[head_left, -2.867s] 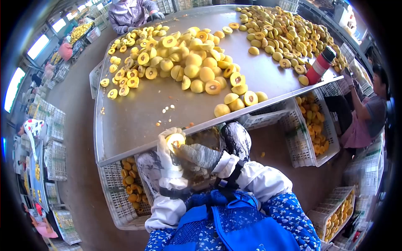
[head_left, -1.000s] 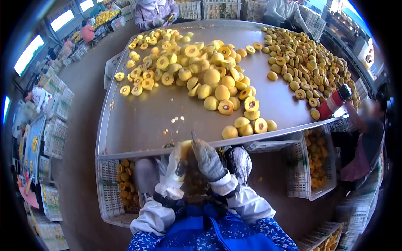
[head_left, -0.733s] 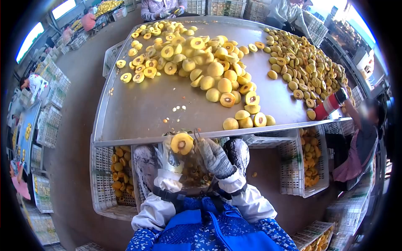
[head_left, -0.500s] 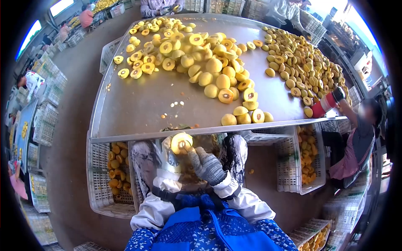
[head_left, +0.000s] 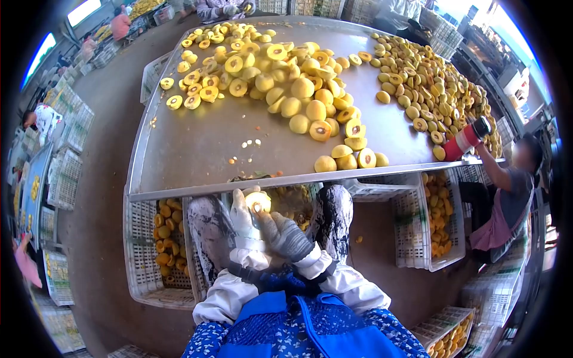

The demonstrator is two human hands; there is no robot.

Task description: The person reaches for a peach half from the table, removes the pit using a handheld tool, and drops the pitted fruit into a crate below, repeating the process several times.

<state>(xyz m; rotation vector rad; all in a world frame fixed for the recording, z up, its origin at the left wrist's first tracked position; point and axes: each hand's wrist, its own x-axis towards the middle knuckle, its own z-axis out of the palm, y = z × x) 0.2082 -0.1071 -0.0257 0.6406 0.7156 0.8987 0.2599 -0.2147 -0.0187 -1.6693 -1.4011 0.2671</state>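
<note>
Cradling a round yellow fruit half [head_left: 258, 202], cut face up, the white-gloved left hand [head_left: 243, 219] sits before the grey metal table [head_left: 197, 149]; the grey-gloved right hand [head_left: 286, 235] — fingers curled, contents indiscernible — adjoins the fruit half's body-side right.

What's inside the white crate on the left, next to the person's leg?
Inside the crate are orange-yellow fruit pieces. The table hides its far end, and the top pieces cover whatever is beneath them, so I can't tell what's there.
</note>
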